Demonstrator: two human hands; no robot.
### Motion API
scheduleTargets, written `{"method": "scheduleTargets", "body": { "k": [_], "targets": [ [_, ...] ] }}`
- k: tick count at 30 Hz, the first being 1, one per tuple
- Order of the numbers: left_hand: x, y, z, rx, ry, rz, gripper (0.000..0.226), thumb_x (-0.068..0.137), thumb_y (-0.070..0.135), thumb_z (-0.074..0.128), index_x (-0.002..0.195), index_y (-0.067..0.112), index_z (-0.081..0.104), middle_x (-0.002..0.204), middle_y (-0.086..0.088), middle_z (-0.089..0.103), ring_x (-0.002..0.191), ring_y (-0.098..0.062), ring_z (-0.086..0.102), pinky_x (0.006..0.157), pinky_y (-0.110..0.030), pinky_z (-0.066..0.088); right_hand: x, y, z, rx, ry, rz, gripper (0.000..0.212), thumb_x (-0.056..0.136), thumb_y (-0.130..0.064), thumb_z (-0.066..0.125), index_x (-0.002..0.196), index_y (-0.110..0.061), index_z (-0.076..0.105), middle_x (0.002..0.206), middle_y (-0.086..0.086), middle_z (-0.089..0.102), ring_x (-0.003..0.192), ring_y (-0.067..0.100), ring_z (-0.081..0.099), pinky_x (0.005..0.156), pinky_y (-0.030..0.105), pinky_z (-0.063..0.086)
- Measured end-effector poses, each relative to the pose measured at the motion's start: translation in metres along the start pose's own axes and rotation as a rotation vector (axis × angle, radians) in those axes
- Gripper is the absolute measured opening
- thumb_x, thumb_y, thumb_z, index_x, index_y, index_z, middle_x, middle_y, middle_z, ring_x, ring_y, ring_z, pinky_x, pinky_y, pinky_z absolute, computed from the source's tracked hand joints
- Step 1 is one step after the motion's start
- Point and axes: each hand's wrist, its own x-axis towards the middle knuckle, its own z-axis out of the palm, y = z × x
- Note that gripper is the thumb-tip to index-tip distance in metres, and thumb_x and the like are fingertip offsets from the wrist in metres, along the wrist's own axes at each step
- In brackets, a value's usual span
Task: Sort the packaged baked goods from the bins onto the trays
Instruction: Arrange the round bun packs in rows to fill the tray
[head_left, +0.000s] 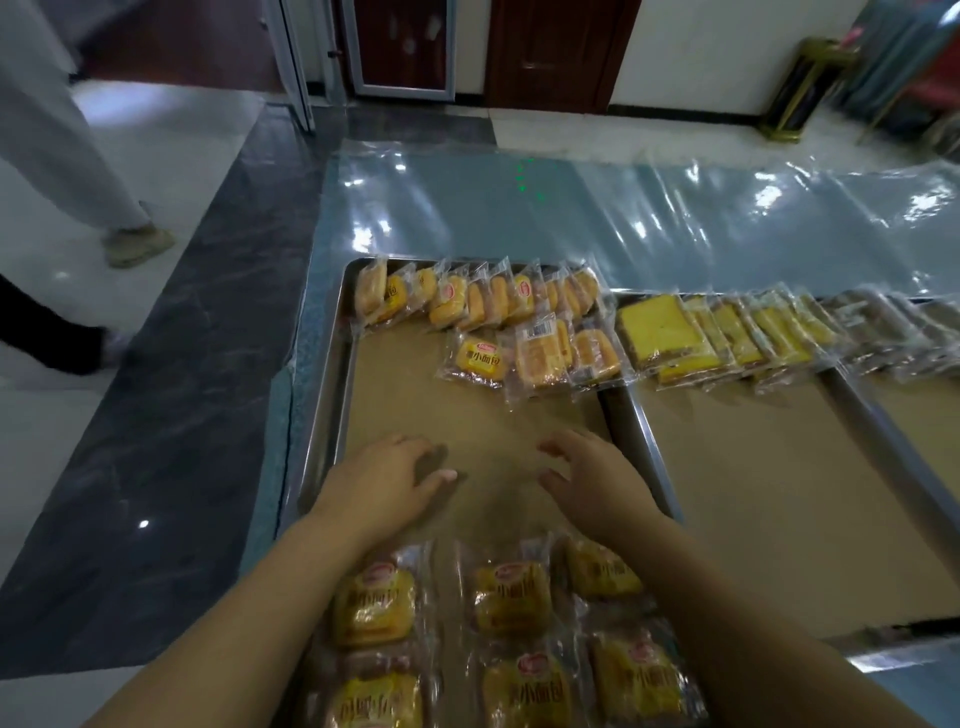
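Both hands are over the left tray (332, 395), at the centre of the view, palms down. The left hand (387, 483) is empty, fingers loosely bent and spread wide. The right hand (592, 478) is also empty, fingers apart and slightly curled. The two hands are near each other but not touching. Cannot tell if the fingertips touch the brown paper liner (467, 415).

The left tray is metal. A row of small bread packets (483, 296) stands on edge along its 12 o'clock rim, overlapping. Just below that row, toward 1 o'clock, three more packets (535, 353) lie flat, side by side. At 6 o'clock, flat packets of the same yellow bread (514, 597) lie in two rows under and between the forearms; their labels are blurred.

The middle tray (644, 431) sits at 3 o'clock and touches the left tray. Yellow sliced cake packets (717, 332) overlap along its far edge, and the rest shows brown paper. The right tray (872, 415) is at the frame edge at 3 o'clock, with darker packets (883, 327) too blurred to name.

The trays sit on a bench under clear plastic film (571, 208), which stretches to 12 and 2 o'clock. At 10 o'clock, another person's legs in pale trousers (67, 130) stand on the tiled floor. There are dark doors (545, 52) at 12 o'clock and a black-and-gold stand (802, 88) at 1 o'clock.
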Motion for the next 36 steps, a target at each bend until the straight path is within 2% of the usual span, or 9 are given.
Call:
{"method": "scheduleTargets", "body": {
  "k": [3,7,13,18,21,25,29,33,36],
  "targets": [
    [0.039,0.000,0.001,-0.111,0.007,-0.038,0.042,0.086,0.056,0.049,0.117,0.028,0.055,0.111,0.003,0.059,0.093,-0.012,0.053,0.078,-0.031,0.048,0.027,0.008,-0.012,0.034,0.100,0.104,0.025,0.087,-0.030,0.061,0.111,-0.024,0.059,0.107,-0.006,0.059,0.082,0.007,0.052,0.065,0.020,0.040],
    [0.086,0.006,0.008,-0.243,0.086,-0.123,0.046,0.085,0.053,0.054,0.124,0.029,0.050,0.119,0.002,0.056,0.103,-0.015,0.054,0.083,-0.033,0.046,0.059,0.014,-0.025,0.112,0.213,0.129,0.027,0.084,-0.032,0.063,0.109,-0.026,0.054,0.101,-0.005,0.060,0.087,0.015,0.057,0.070,0.031,0.047],
    [0.138,0.018,0.019,-0.279,0.143,-0.283,0.060,0.087,0.049,0.054,0.136,0.020,0.037,0.133,-0.006,0.042,0.117,-0.024,0.048,0.087,-0.037,0.042,0.099,0.017,-0.025,0.104,0.237,0.176,0.049,0.086,-0.036,0.060,0.128,-0.019,0.040,0.138,0.003,0.039,0.108,0.022,0.052,0.081,0.037,0.050],
    [0.157,0.020,0.028,-0.258,0.150,-0.402,0.050,0.087,0.044,0.056,0.130,0.021,0.044,0.127,-0.007,0.046,0.112,-0.026,0.050,0.089,-0.040,0.045,0.113,0.024,-0.014,0.041,0.159,0.232,0.051,0.085,-0.043,0.063,0.124,-0.016,0.044,0.136,0.002,0.036,0.107,0.020,0.052,0.074,0.031,0.045],
    [0.152,0.018,0.033,-0.385,0.158,-0.414,0.053,0.085,0.036,0.062,0.133,0.025,0.041,0.126,-0.005,0.053,0.111,-0.022,0.054,0.083,-0.032,0.041,0.113,0.030,-0.010,0.125,0.153,0.232,0.047,0.084,-0.036,0.065,0.121,-0.013,0.047,0.136,0.004,0.035,0.106,0.018,0.050,0.081,0.032,0.046],
    [0.128,0.016,0.033,-0.435,0.187,-0.439,0.061,0.085,0.034,0.064,0.138,0.023,0.035,0.130,-0.005,0.054,0.114,-0.023,0.054,0.090,-0.038,0.044,0.108,0.031,-0.010,0.181,0.191,0.178,0.040,0.083,-0.030,0.068,0.113,-0.013,0.050,0.130,0.005,0.038,0.091,0.013,0.045,0.076,0.029,0.041],
    [0.091,0.010,0.027,-0.356,0.203,-0.412,0.063,0.087,0.036,0.060,0.141,0.027,0.029,0.131,-0.005,0.050,0.110,-0.022,0.055,0.089,-0.041,0.047,0.096,0.022,0.001,-0.007,0.254,0.118,0.049,0.079,-0.047,0.066,0.117,-0.022,0.049,0.130,0.012,0.034,0.113,0.031,0.039,0.086,0.039,0.041],
    [0.050,0.000,0.024,-0.236,0.195,-0.385,0.056,0.089,0.039,0.056,0.139,0.036,0.032,0.127,-0.006,0.050,0.106,-0.022,0.055,0.085,-0.033,0.045,0.089,0.010,0.018,-0.250,0.087,0.141,0.061,0.075,-0.065,0.057,0.119,-0.025,0.044,0.128,0.011,0.024,0.116,0.033,0.025,0.097,0.047,0.028],
    [0.027,-0.009,0.024,-0.145,0.177,-0.450,0.051,0.088,0.047,0.052,0.134,0.045,0.031,0.124,-0.009,0.045,0.112,-0.029,0.048,0.092,-0.046,0.046,0.083,0.004,0.030,-0.260,0.012,0.134,0.058,0.080,-0.063,0.054,0.122,-0.025,0.044,0.128,0.010,0.021,0.112,0.031,0.024,0.096,0.046,0.026]
  ]
}}
